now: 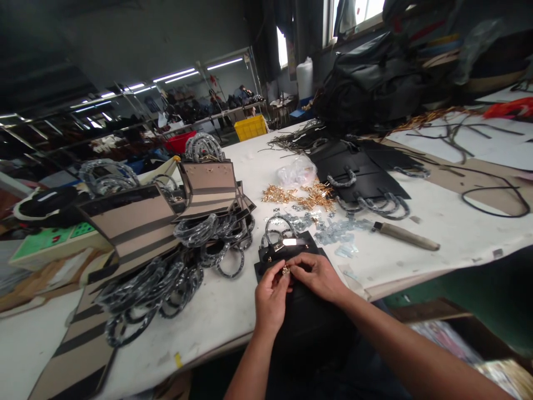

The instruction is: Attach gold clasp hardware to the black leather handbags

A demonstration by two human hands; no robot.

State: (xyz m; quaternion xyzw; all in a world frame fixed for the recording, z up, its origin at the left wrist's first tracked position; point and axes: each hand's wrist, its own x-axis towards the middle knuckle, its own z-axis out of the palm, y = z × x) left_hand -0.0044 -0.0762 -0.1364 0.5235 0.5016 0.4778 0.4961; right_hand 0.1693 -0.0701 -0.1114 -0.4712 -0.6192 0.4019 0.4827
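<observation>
Beyond the long white-topped worktable (233,308), a bright yellow plastic crate (250,129) stands near the table's far end. Left of the crate, rows of white tube lights (179,76) hang below a dark grey wall (125,33); above and right of it are bright windows (358,15). Right of the table's near edge, green floor (449,283) shows.

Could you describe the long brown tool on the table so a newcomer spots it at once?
On the white-topped worktable, look right of the right hand. Beside the scattered flat silvery pieces lies one thick, dull-brown, stick-like tool, its short dark end leftward. Its straight shape separates it from the curved, plastic-wrapped black handles farther back.
</observation>
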